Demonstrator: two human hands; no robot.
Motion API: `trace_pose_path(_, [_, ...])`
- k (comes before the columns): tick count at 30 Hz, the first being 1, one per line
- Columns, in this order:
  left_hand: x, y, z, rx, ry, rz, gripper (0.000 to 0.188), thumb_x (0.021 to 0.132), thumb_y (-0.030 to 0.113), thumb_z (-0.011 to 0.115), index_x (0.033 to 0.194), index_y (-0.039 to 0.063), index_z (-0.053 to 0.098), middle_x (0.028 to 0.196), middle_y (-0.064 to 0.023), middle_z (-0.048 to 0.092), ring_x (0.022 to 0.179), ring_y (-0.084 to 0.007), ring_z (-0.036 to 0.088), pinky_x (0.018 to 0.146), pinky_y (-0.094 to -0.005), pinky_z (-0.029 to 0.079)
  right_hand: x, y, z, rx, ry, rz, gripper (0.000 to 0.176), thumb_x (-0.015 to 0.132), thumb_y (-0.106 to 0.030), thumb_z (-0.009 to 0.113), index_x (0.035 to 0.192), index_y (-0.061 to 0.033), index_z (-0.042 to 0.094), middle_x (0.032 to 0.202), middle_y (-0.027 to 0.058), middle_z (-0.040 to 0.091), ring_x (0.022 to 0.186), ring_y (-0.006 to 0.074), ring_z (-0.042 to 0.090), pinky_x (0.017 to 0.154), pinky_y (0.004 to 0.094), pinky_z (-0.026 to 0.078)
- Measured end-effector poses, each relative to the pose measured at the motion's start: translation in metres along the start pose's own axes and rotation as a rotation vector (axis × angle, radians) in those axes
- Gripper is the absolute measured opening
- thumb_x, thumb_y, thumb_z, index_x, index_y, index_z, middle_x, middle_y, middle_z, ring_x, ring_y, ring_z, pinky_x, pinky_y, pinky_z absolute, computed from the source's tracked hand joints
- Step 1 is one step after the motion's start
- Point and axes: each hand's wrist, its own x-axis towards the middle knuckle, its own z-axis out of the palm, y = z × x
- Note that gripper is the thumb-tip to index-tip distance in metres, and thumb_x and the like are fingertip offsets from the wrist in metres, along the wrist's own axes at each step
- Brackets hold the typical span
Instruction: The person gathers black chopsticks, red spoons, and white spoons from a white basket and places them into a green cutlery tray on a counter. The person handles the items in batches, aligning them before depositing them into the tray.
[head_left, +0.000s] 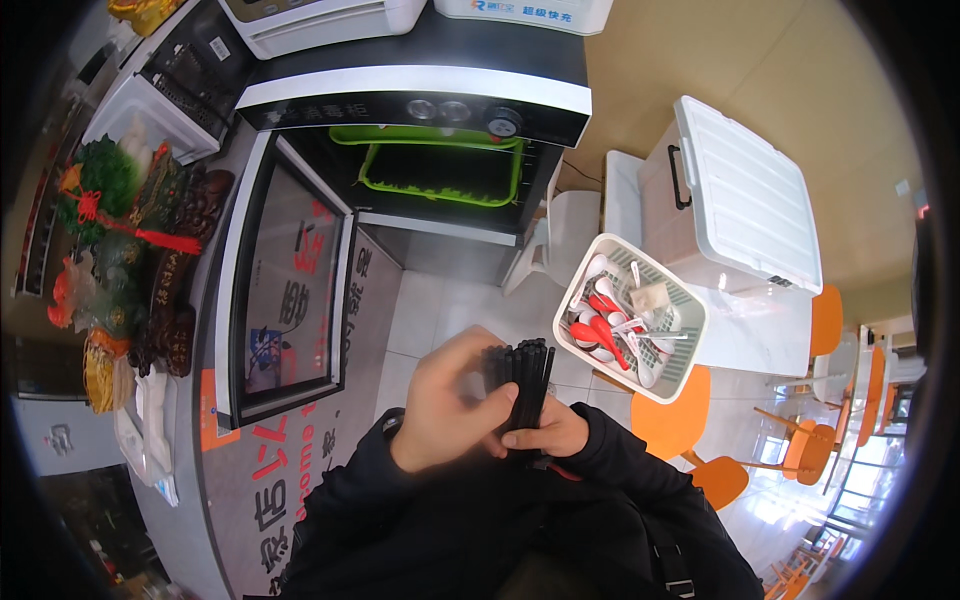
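A bundle of black chopsticks (531, 382) stands upright in front of my chest. My right hand (559, 427) grips its lower part, thumb across the front. Around the left side of the bundle curls my left hand (457, 405), its thumb against the sticks; its fingers are blurred and partly hidden. To the right of the hands, a cream plastic basket (691, 367) holds red spoons (601, 330), white spoons (645, 371) and a small pale packet (649, 297). Ahead, a disinfection cabinet (420, 81) has its glass door (289, 277) swung open, with green-rimmed trays (442, 196) inside.
Beyond the basket, a lidded white storage box (750, 195) stands on a white table (765, 330). A white chair (574, 232) is beside the cabinet, orange chairs (671, 412) are at right. Carved ornaments (127, 255) stand on the left counter (169, 525).
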Motion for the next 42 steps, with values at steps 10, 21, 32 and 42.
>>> trace_pose_path(10, [0.011, 0.024, -0.006, 0.064, 0.002, -0.105, 0.023, 0.081, -0.009, 0.067, 0.103, -0.003, 0.064, 0.093, -0.0030, 0.064, 0.084, -0.0077, 0.059, 0.076, -0.0237, 0.047, 0.006, -0.005, 0.006, -0.014, -0.004, -0.033, 0.014, 0.097, -0.013, 0.060, 0.104, -0.0013, 0.062, 0.100, 0.0041, 0.060, 0.092, 0.0132, 0.054, 0.084, 0.0285, 0.043])
trace_pose_path(21, [0.059, 0.011, -0.020, 0.171, 0.134, -0.193, 0.007, 0.087, -0.006, 0.062, 0.088, 0.001, 0.063, 0.084, 0.0001, 0.064, 0.078, -0.0051, 0.059, 0.069, -0.0224, 0.047, 0.018, 0.005, -0.006, -0.035, 0.024, -0.006, 0.050, 0.100, -0.013, 0.058, 0.145, 0.0039, 0.045, 0.101, 0.0046, 0.062, 0.092, 0.0135, 0.058, 0.086, 0.0281, 0.047])
trace_pose_path(32, [0.018, 0.059, -0.048, 0.849, -0.166, 0.768, 0.019, 0.081, 0.013, 0.077, 0.088, 0.006, 0.061, 0.086, -0.0113, 0.073, 0.072, -0.0251, 0.072, 0.059, -0.0308, 0.057, 0.045, 0.023, -0.032, 0.344, 0.342, 0.024, 0.033, 0.099, -0.014, 0.061, 0.129, -0.0009, 0.054, 0.097, 0.0070, 0.062, 0.085, 0.0166, 0.060, 0.077, 0.0314, 0.049])
trace_pose_path(42, [-0.030, -0.088, -0.029, 0.929, -0.050, 0.548, 0.018, 0.077, -0.010, 0.074, 0.093, -0.004, 0.069, 0.099, -0.0162, 0.074, 0.083, -0.0303, 0.074, 0.067, -0.0340, 0.059, 0.078, 0.028, -0.059, 0.620, 0.436, -0.082, 0.035, 0.101, -0.017, 0.062, 0.134, -0.0041, 0.055, 0.107, 0.0081, 0.064, 0.097, 0.0215, 0.065, 0.084, 0.0369, 0.055])
